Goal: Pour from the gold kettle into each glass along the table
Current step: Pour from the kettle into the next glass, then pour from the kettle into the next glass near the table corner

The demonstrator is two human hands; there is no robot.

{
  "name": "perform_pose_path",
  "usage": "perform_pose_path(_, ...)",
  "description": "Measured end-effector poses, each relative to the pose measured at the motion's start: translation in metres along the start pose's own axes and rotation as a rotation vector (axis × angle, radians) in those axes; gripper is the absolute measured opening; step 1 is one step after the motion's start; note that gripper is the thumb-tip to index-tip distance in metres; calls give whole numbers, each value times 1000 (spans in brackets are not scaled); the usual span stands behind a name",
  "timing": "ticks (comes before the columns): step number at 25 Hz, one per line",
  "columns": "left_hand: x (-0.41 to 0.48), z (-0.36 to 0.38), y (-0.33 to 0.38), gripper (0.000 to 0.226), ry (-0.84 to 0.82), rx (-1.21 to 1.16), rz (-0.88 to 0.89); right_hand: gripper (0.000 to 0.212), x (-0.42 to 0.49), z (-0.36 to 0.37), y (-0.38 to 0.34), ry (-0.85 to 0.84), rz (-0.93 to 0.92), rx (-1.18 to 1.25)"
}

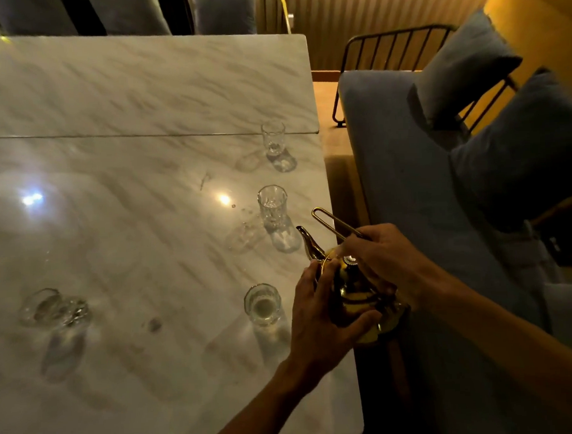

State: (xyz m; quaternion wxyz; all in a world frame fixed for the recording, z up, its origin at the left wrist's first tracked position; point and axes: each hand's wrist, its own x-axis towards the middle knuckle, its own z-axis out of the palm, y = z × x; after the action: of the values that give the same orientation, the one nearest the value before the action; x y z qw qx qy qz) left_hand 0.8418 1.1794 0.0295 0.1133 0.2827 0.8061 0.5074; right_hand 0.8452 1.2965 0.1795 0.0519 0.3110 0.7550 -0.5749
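The gold kettle (353, 289) hangs over the table's right edge, its spout (307, 242) pointing up and left toward the middle glass (272, 206). My right hand (383, 258) grips the thin wire handle (330, 219) from above. My left hand (318, 317) cups the kettle's body from the left. Three upright cut glasses line the right side of the marble table (131, 223): a far glass (273, 137), the middle one, and a near glass (262, 304) holding some liquid, just left of my left hand.
A cluster of glassware (54, 309) sits at the table's left. A blue sofa (407, 178) with cushions (465, 68) runs along the right of the table. Chairs (223, 9) stand at the far end. A seam (143, 135) crosses the tabletop.
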Motion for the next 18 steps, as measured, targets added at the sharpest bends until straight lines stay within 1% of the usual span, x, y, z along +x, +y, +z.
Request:
perform_pose_path(3, 15, -1, -5, 91, 32, 7, -9, 20, 16, -2, -10, -40, -39, -58)
perform_pose_path(7, 40, 2, -11, 89, 108, 17, -2, 22, 45, -10, -23, -140, -77, -52)
perform_pose_path(11, 73, 22, -13, 89, 196, 17, -41, 24, 90, -30, -26, -293, -21, -62)
perform_pose_path(14, 99, 44, -11, 87, 289, 13, -63, 32, 125, -54, -32, -400, 26, -27)
perform_pose_path(18, 134, 78, 3, 85, 406, 6, -183, 35, 169, -78, -38, -492, 35, -105)
